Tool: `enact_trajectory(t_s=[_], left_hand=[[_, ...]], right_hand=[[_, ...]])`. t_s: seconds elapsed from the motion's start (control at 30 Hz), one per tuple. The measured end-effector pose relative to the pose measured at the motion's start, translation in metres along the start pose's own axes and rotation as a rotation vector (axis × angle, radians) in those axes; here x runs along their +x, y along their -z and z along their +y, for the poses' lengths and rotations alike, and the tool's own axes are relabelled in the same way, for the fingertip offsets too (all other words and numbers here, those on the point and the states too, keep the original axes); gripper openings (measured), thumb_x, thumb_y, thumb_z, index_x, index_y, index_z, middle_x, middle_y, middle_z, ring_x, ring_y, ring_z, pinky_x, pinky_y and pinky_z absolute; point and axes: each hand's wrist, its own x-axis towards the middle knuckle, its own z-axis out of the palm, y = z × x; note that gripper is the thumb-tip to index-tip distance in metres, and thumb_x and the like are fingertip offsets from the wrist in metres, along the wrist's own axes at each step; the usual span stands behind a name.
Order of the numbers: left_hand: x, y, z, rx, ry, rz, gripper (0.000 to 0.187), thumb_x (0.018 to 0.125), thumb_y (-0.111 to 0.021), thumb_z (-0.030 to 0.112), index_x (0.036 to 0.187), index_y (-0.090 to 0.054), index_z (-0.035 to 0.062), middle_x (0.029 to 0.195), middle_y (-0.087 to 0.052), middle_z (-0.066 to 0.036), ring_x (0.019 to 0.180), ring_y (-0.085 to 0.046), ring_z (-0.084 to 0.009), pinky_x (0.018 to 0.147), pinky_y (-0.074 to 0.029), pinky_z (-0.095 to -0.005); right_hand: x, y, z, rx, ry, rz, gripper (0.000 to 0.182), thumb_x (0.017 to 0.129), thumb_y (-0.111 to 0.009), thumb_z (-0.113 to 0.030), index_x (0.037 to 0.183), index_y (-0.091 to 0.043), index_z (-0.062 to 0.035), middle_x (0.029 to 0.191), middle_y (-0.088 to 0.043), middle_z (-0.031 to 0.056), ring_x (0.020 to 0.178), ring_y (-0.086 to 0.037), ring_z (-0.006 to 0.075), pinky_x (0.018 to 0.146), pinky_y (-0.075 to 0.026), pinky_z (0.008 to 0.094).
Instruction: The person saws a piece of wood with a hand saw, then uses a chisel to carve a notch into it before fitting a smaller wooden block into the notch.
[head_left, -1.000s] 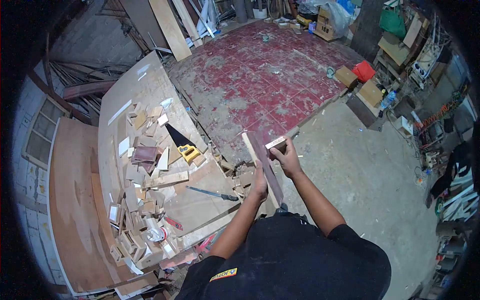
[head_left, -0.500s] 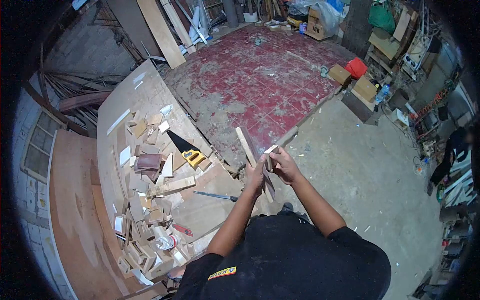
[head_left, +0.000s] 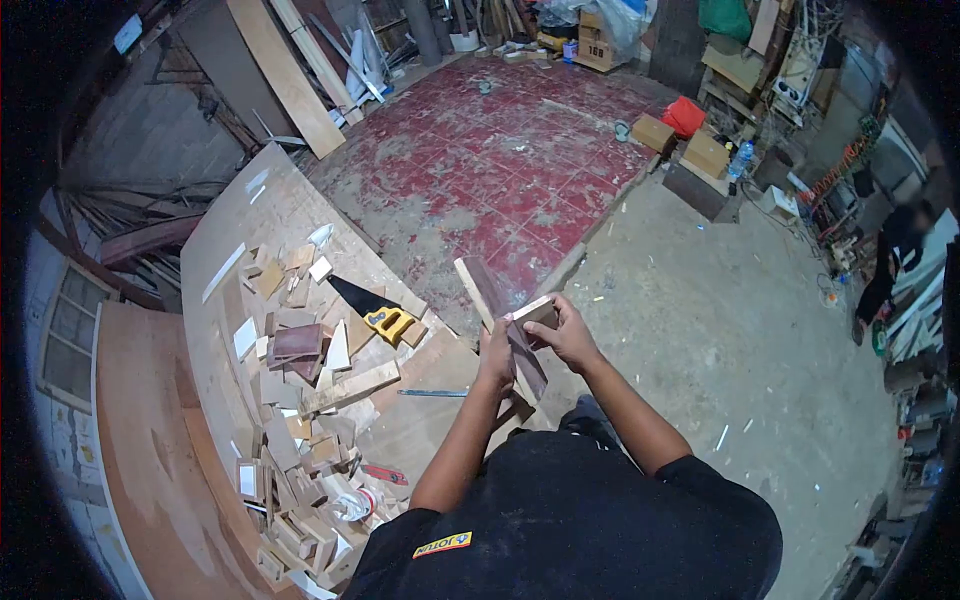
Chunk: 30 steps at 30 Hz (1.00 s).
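Observation:
My left hand (head_left: 496,352) is wrapped round a long wooden board (head_left: 483,286), which has a dark reddish-brown face and a pale edge and slants up and away from me. My right hand (head_left: 568,337) pinches a small pale wood block (head_left: 534,309) between thumb and fingers. One end of the block meets the board close to my left thumb. On the worktable (head_left: 440,360) to the left, a handsaw (head_left: 385,316) with a yellow handle lies by a heap of wood offcuts (head_left: 300,342). A thin dark metal bar (head_left: 431,393) lies nearer my left forearm.
A red tool (head_left: 384,474) and a white container (head_left: 355,503) sit among the offcuts near me. Cardboard boxes (head_left: 704,154), a red bag (head_left: 684,117) and a water bottle (head_left: 741,160) stand at the right. Another person (head_left: 890,262) is at the far right.
The block in my right hand has turned from upright to lying across the board, its long side now showing. My view has swung slightly to the right.

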Motion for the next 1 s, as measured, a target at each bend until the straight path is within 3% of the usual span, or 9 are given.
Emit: enact_trajectory(t_s=[0.1, 0.27, 0.47, 0.53, 0.7, 0.87, 0.93, 0.97, 1.0], left_hand=[[-0.004, 0.009, 0.002, -0.086, 0.051, -0.039, 0.044, 0.087, -0.056, 0.036, 0.115, -0.048, 0.0033, 0.094, -0.059, -0.013, 0.079, -0.064, -0.0257, 0.065, -0.056, -0.0385], [-0.020, 0.009, 0.015, -0.084, 0.127, -0.120, 0.039, 0.088, -0.055, 0.040, 0.104, -0.053, 0.0048, 0.082, -0.058, -0.009, 0.068, -0.060, -0.0201, 0.053, -0.052, -0.0353], [-0.022, 0.016, 0.005, -0.062, 0.141, -0.116, 0.040, 0.087, -0.056, 0.041, 0.104, -0.053, 0.0051, 0.081, -0.058, -0.008, 0.066, -0.060, -0.0190, 0.053, -0.051, -0.0347], [-0.026, 0.014, 0.005, -0.065, 0.111, -0.073, 0.039, 0.088, -0.057, 0.036, 0.107, -0.052, 0.0026, 0.084, -0.059, -0.009, 0.070, -0.061, -0.0186, 0.057, -0.052, -0.0336], [-0.023, 0.022, -0.007, -0.009, 0.013, 0.086, 0.038, 0.087, -0.061, 0.029, 0.108, -0.051, -0.0011, 0.088, -0.060, -0.011, 0.075, -0.063, -0.0184, 0.063, -0.054, -0.0335], [-0.028, 0.028, 0.006, 0.044, 0.127, 0.000, 0.042, 0.089, -0.057, 0.033, 0.113, -0.050, -0.0010, 0.098, -0.061, -0.015, 0.088, -0.063, -0.0234, 0.076, -0.054, -0.0374], [-0.015, 0.038, -0.012, -0.104, 0.139, -0.058, 0.045, 0.091, -0.050, 0.040, 0.117, -0.049, 0.0026, 0.099, -0.061, -0.013, 0.089, -0.063, -0.0241, 0.079, -0.053, -0.0392], [-0.009, 0.044, -0.022, -0.253, 0.153, -0.117, 0.049, 0.094, -0.043, 0.047, 0.120, -0.049, 0.0062, 0.101, -0.061, -0.011, 0.090, -0.062, -0.0248, 0.081, -0.052, -0.0410], [-0.013, 0.039, -0.014, -0.252, 0.152, -0.117, 0.049, 0.094, -0.043, 0.047, 0.120, -0.049, 0.0062, 0.101, -0.061, -0.011, 0.090, -0.062, -0.0248, 0.081, -0.052, -0.0410]], right_hand=[[-0.010, -0.007, 0.007, -0.006, -0.046, 0.029, 0.037, 0.080, -0.075, -0.016, 0.105, -0.051, -0.0046, 0.091, -0.060, 0.0045, 0.077, -0.061, 0.0132, 0.065, -0.054, 0.0288], [-0.023, -0.022, 0.006, 0.056, -0.130, 0.085, 0.033, 0.081, -0.074, -0.014, 0.102, -0.051, -0.0038, 0.090, -0.060, 0.0054, 0.075, -0.061, 0.0133, 0.060, -0.055, 0.0287], [-0.030, -0.025, 0.006, 0.123, -0.098, 0.077, 0.030, 0.083, -0.071, -0.010, 0.106, -0.052, -0.0029, 0.093, -0.060, 0.0067, 0.076, -0.062, 0.0135, 0.056, -0.056, 0.0265], [-0.032, -0.022, 0.005, 0.079, -0.102, 0.013, 0.043, 0.085, -0.069, -0.014, 0.123, -0.050, -0.0066, 0.102, -0.058, 0.0069, 0.085, -0.063, 0.0184, 0.066, -0.061, 0.0351], [-0.039, -0.021, 0.004, 0.113, -0.140, -0.064, 0.043, 0.091, -0.061, -0.021, 0.130, -0.049, -0.0086, 0.112, -0.057, 0.0070, 0.097, -0.061, 0.0187, 0.074, -0.059, 0.0393], [-0.040, -0.022, 0.012, 0.288, -0.196, -0.114, 0.043, 0.094, -0.049, -0.023, 0.134, -0.048, -0.0081, 0.122, -0.054, 0.0093, 0.108, -0.057, 0.0210, 0.090, -0.051, 0.0393], [-0.039, -0.019, 0.017, -0.012, 0.018, -0.193, 0.051, 0.091, -0.046, -0.022, 0.140, -0.044, -0.0079, 0.124, -0.053, 0.0119, 0.118, -0.051, 0.0244, 0.102, -0.040, 0.0369], [-0.035, -0.016, 0.021, -0.342, 0.183, -0.179, 0.059, 0.084, -0.053, -0.018, 0.141, -0.043, -0.0069, 0.128, -0.051, 0.0144, 0.125, -0.045, 0.0262, 0.106, -0.034, 0.0357], [-0.035, -0.016, 0.021, -0.341, 0.184, -0.180, 0.059, 0.084, -0.053, -0.018, 0.141, -0.043, -0.0069, 0.128, -0.051, 0.0144, 0.125, -0.045, 0.0262, 0.106, -0.034, 0.0357]])
